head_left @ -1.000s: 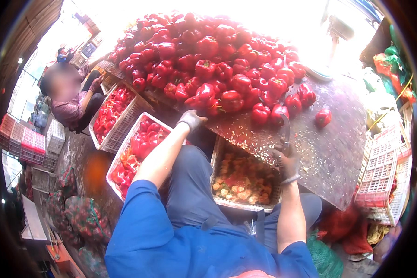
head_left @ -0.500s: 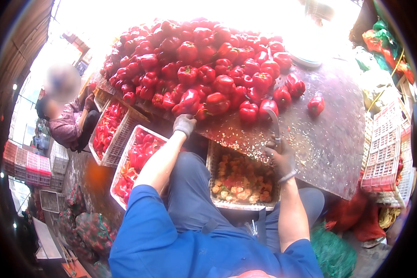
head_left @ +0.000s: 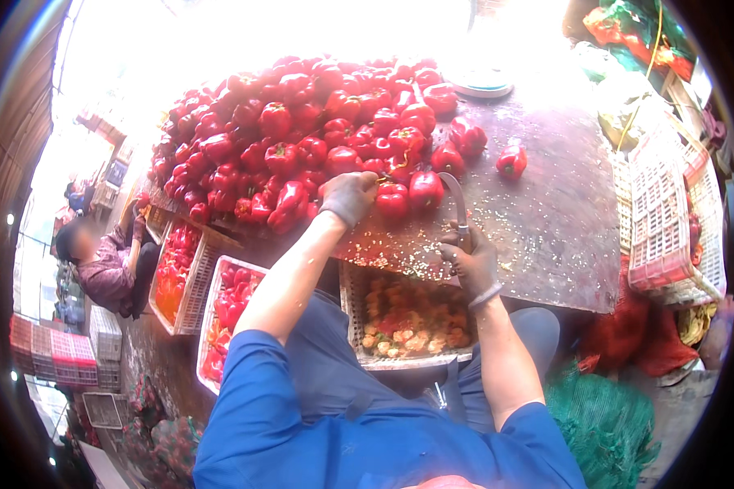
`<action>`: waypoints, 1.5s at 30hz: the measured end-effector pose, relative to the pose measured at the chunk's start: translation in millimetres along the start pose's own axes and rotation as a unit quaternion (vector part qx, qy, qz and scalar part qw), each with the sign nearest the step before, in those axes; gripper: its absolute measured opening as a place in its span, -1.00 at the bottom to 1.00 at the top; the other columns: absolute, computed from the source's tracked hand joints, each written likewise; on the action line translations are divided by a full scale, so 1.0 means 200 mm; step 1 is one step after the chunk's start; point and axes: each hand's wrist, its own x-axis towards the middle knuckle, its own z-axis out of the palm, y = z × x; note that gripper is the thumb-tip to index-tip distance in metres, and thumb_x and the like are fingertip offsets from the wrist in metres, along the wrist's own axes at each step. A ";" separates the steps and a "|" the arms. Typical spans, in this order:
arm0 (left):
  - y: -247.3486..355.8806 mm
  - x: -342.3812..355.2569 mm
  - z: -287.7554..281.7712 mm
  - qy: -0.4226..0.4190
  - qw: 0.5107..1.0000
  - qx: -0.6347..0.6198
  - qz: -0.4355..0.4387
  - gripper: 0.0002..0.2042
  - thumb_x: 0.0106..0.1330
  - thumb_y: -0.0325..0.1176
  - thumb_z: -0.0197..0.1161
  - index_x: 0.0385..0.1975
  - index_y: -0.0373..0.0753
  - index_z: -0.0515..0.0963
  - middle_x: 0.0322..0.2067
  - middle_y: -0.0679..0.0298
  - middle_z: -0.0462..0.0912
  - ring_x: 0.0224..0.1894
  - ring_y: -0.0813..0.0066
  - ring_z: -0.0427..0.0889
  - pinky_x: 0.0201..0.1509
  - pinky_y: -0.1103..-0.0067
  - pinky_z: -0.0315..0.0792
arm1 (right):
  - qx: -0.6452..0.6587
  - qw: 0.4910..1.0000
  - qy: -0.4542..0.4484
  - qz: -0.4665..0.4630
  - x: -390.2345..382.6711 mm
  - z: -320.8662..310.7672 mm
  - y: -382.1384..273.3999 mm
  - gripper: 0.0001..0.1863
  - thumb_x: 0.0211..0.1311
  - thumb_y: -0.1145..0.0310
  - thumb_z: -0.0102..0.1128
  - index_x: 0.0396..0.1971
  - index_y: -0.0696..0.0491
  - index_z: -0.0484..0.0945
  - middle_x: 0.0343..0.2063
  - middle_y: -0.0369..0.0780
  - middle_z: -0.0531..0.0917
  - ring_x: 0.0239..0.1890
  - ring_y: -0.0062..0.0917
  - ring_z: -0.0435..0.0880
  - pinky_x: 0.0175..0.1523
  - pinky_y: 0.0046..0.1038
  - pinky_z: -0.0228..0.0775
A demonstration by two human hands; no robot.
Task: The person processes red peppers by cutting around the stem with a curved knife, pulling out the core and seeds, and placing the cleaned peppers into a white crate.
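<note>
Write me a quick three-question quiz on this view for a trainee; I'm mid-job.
1. Which hand holds the curved knife?
2. True or false: the left hand wears a glove.
3. The single red pepper lying apart from the pile is: a) inside a crate; b) on the tabletop, to the right of the pile; c) in the left hand.

Key: 1. The right hand. 2. True. 3. b.
</note>
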 end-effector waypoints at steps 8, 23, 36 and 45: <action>-0.01 0.40 0.23 -0.152 0.977 0.132 -0.074 -0.75 0.33 -0.19 0.20 -0.09 0.00 0.74 -0.12 0.12 0.77 0.00 0.17 0.73 0.10 0.28 0.59 | -0.011 1.000 0.019 -0.015 0.00 -0.03 -0.04 -0.57 0.11 0.51 0.37 0.04 0.09 0.61 -0.30 -0.28 0.76 -0.31 -0.68 0.69 -0.21 -0.55 0.56; -0.12 0.36 0.22 -0.068 0.963 -0.232 -0.120 -0.72 0.24 -0.20 0.34 -0.14 -0.19 0.76 -0.18 0.00 0.77 -0.11 0.26 0.78 -0.01 0.40 0.59 | -0.035 0.999 0.025 -0.005 0.00 -0.10 -0.08 -0.51 0.07 0.40 0.40 0.07 0.09 0.62 -0.27 -0.22 0.80 -0.19 -0.56 0.76 -0.01 -0.44 0.59; 0.09 0.26 0.14 -0.124 0.984 -0.083 -0.099 -0.64 0.21 -0.11 0.37 -0.13 -0.23 0.75 -0.17 0.04 0.78 -0.06 0.21 0.76 0.14 0.38 0.55 | -0.077 0.996 0.033 -0.018 0.00 -0.10 -0.08 -0.50 0.05 0.37 0.39 0.07 0.09 0.63 -0.25 -0.19 0.80 -0.17 -0.51 0.77 0.02 -0.41 0.59; 0.27 0.42 0.23 -0.206 0.946 0.078 -0.239 -0.48 0.12 0.10 0.45 -0.01 -0.09 0.73 0.08 0.05 0.69 0.17 0.13 0.65 0.23 0.33 0.52 | -0.057 0.997 0.028 -0.034 0.01 -0.11 -0.03 -0.53 0.07 0.38 0.39 0.05 0.05 0.62 -0.26 -0.19 0.81 -0.17 -0.53 0.78 0.00 -0.42 0.59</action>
